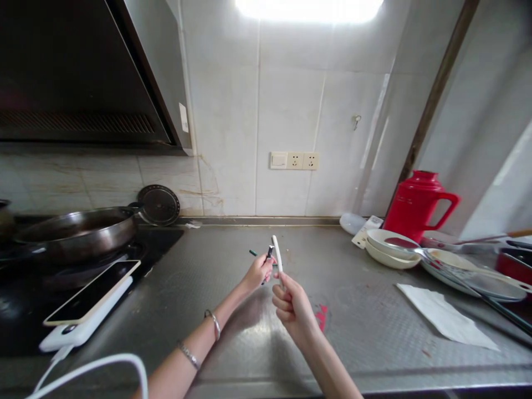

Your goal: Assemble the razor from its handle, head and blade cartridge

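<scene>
My left hand is closed around a black pen with a shiny clip-like end, tilted up to the right. Just beyond that hand, a thin dark green stick shows its end; the rest is hidden behind my fingers. A fist is what my right hand makes, with a slim white stick standing nearly upright out of it. The white stick's exact kind is not clear. Both hands are close together over the metal countertop, and the pen's top is near the white stick.
A pan stands on the stove at left. In front of it lie a phone and a white power bank with a cable. At right are a red thermos jug, stacked bowls and a paper napkin.
</scene>
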{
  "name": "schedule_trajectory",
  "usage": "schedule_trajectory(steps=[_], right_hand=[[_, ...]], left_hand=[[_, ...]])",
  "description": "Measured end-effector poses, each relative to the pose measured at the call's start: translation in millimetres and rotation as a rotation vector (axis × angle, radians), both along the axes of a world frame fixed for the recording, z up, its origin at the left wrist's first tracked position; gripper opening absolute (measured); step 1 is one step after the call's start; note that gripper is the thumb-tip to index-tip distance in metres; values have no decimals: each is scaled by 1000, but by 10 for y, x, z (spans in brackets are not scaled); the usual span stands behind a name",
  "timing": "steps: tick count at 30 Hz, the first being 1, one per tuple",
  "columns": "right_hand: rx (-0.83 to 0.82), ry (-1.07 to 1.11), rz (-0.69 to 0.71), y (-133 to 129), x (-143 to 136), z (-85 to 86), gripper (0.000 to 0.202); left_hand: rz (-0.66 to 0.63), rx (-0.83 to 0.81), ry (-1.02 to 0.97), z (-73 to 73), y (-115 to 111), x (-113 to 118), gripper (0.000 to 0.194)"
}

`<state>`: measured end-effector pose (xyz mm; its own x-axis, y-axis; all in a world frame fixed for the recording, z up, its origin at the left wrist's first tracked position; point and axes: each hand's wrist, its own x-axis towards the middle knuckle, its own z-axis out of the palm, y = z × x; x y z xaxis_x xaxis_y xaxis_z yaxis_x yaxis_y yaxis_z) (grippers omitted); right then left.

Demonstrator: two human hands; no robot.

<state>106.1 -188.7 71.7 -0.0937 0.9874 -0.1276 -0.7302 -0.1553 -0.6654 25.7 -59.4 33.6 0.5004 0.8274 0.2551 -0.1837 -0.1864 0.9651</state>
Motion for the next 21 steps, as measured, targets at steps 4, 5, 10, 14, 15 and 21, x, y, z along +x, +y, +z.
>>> schedule_trajectory(steps=[4,5,10,14,15,21], right_hand=[[-16,42,-23,-8,-39,-12,41],[-19,43,-17,-31,-54,-35,41],[-4,41,-8,-54,-64,-18,40],[-3,38,-9,-13,-105,-6,41],[-12,31,4,-25,-129,-26,42],[-14,19,55,-105,-190,4,43]], left_hand=[[2,8,-14,-15,-10,11,39],[1,2,-15,-7,-14,7,39],[16,-10,-24,36,-39,-5,38],[55,-13,-25,58,-50,-6,39],[69,-10,-17,67,-48,-13,39],[107,-3,-19,139,-56,-66,35]])
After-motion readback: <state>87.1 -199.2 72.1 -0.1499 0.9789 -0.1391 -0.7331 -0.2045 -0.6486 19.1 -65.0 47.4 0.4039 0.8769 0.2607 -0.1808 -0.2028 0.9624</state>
